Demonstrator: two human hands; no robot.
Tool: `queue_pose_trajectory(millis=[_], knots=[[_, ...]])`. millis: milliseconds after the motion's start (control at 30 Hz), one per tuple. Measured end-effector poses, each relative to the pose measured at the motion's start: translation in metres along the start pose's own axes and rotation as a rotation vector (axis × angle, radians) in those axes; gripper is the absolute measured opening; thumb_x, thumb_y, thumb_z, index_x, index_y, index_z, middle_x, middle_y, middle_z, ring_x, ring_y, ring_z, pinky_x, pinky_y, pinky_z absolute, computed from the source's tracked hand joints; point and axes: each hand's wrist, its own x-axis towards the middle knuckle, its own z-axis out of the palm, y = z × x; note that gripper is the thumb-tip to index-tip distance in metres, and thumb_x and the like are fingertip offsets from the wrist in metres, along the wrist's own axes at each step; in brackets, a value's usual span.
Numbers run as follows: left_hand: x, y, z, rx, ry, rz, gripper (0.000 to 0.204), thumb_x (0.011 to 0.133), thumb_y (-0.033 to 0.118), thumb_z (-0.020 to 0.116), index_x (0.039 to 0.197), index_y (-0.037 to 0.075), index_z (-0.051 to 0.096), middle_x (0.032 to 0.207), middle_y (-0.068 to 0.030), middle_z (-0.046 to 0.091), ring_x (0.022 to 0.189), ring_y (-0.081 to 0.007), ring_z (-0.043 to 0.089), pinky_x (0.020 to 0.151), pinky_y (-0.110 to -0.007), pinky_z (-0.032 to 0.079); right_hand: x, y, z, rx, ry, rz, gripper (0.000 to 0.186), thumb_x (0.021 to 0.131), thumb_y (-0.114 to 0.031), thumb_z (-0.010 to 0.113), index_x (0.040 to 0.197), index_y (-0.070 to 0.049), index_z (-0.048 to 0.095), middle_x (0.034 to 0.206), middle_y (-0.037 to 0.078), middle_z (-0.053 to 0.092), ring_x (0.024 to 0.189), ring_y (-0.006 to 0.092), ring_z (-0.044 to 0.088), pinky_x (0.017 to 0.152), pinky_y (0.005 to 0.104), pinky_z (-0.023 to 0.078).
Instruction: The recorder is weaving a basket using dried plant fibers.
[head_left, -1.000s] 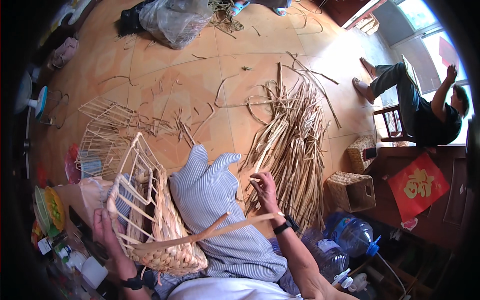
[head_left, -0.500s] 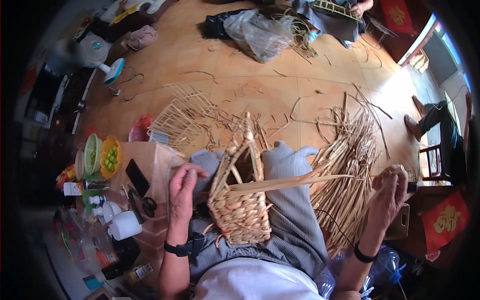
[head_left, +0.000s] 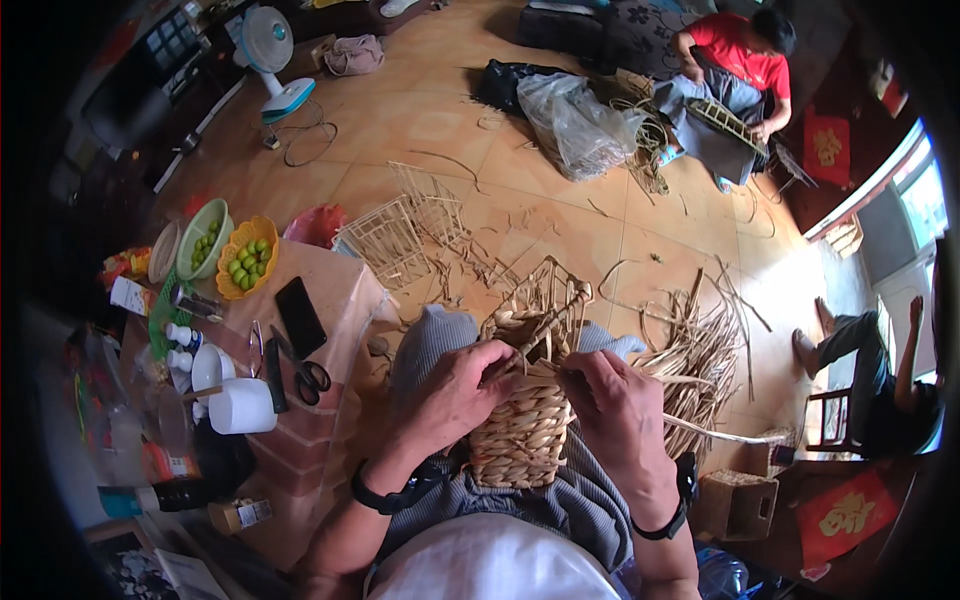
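A half-woven straw basket [head_left: 520,435] sits between my thighs. Thick plaited rows cover its lower part, and an open stick frame rises above them. My left hand [head_left: 460,392] is closed at the basket's left upper edge, thumb and fingers pinching there; what lies under the fingertips is partly hidden. At the right edge of the weave, my right hand [head_left: 618,400] is closed in a pinch on a flat straw strand [head_left: 675,379]. A longer pale strip [head_left: 725,436] stretches out to the right beyond that hand.
On my left, a covered table [head_left: 335,375] holds scissors [head_left: 300,375], a phone [head_left: 300,317], white containers and bowls of green fruit [head_left: 248,265]. Loose straw [head_left: 700,365] lies on the floor at right, stick frames [head_left: 390,245] ahead. A co-worker [head_left: 735,75] sits far right with another frame.
My right hand has come in from far right to the basket, and my left hand has moved right onto it. The view has shifted, bringing more of the co-worker into sight.
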Motion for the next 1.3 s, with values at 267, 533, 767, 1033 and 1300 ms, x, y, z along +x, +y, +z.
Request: queue_pose_trajectory(millis=[267, 533, 767, 1033, 1300], knots=[[0.002, -0.002, 0.014, -0.068, 0.121, -0.045, 0.028, 0.099, 0.021, 0.075, 0.118, 0.001, 0.066, 0.082, -0.0118, 0.071, 0.073, -0.0186, 0.068, 0.070, -0.036, 0.054, 0.021, -0.008, 0.009, -0.061, -0.131, 0.060, 0.011, 0.099, -0.017, 0.071, 0.100, -0.007, 0.068, 0.090, 0.015, 0.071, 0.077, 0.0381, 0.071, 0.067, 0.0463, 0.056], [0.003, -0.003, 0.014, -0.021, 0.146, 0.011, 0.021, 0.097, 0.013, 0.069, 0.113, 0.001, 0.062, 0.086, -0.0227, 0.074, 0.087, -0.0415, 0.075, 0.075, -0.048, 0.058, 0.021, -0.005, 0.024, -0.010, -0.078, -0.027, 0.012, 0.098, -0.018, 0.071, 0.099, -0.006, 0.068, 0.090, 0.014, 0.069, 0.076, 0.0374, 0.070, 0.066, 0.0465, 0.055], [0.007, 0.002, -0.002, -0.010, 0.059, 0.050, 0.017, 0.099, 0.010, 0.069, 0.110, -0.002, 0.065, 0.093, -0.0270, 0.074, 0.093, -0.0448, 0.074, 0.077, -0.047, 0.058, 0.016, -0.011, 0.018, -0.160, -0.106, -0.095, 0.013, 0.093, -0.017, 0.075, 0.104, -0.011, 0.073, 0.088, 0.011, 0.064, 0.078, 0.0350, 0.068, 0.065, 0.0442, 0.054], [0.018, 0.002, -0.008, -0.049, -0.077, -0.022, 0.020, 0.098, 0.014, 0.074, 0.103, -0.006, 0.071, 0.086, -0.0214, 0.074, 0.079, -0.0304, 0.074, 0.074, -0.040, 0.056, 0.019, 0.025, -0.013, -0.149, 0.021, -0.249, 0.025, 0.090, -0.023, 0.080, 0.103, -0.007, 0.068, 0.096, 0.009, 0.066, 0.088, 0.0327, 0.063, 0.074, 0.0435, 0.054], [0.023, -0.017, 0.002, -0.529, -0.155, -0.152, 0.017, 0.096, 0.011, 0.079, 0.103, 0.000, 0.069, 0.089, 0.0007, 0.067, 0.086, -0.0081, 0.063, 0.079, -0.027, 0.053, 0.004, 0.049, -0.014, -0.072, -0.196, -0.181, 0.023, 0.093, -0.022, 0.077, 0.098, -0.005, 0.063, 0.084, 0.009, 0.061, 0.078, 0.0307, 0.064, 0.066, 0.0444, 0.051]])
